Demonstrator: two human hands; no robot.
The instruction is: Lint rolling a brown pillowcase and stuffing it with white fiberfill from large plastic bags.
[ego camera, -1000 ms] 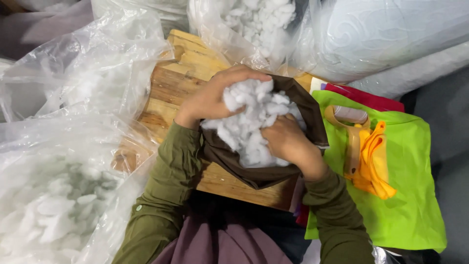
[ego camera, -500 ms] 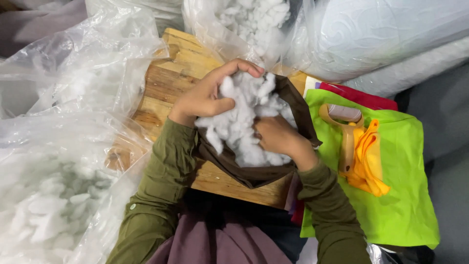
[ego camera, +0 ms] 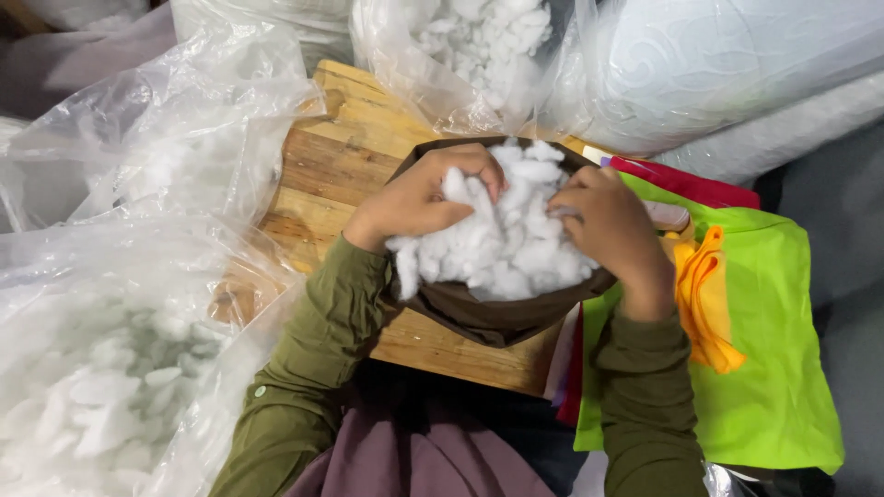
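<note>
A brown fabric cover [ego camera: 497,313] lies open on a wooden board [ego camera: 341,156], packed with white fibre stuffing [ego camera: 511,244]. My left hand [ego camera: 424,198] is curled into the stuffing at the left side of the opening, fingers closed on a clump. My right hand [ego camera: 612,225] rests on the right side of the opening, fingers bent over the stuffing and the cover's edge. Both arms wear olive green sleeves.
Clear plastic bags of white stuffing sit at the left [ego camera: 101,368] and at the top [ego camera: 479,46]. A bright green cloth [ego camera: 764,368] with an orange cloth [ego camera: 704,299] and a red piece [ego camera: 686,182] lies at the right. A white quilted roll [ego camera: 727,64] is behind.
My right hand has moved from the lower middle of the stuffing up to the cover's right edge. My left hand has pushed down into the stuffing. The cover's opening now looks rounder.
</note>
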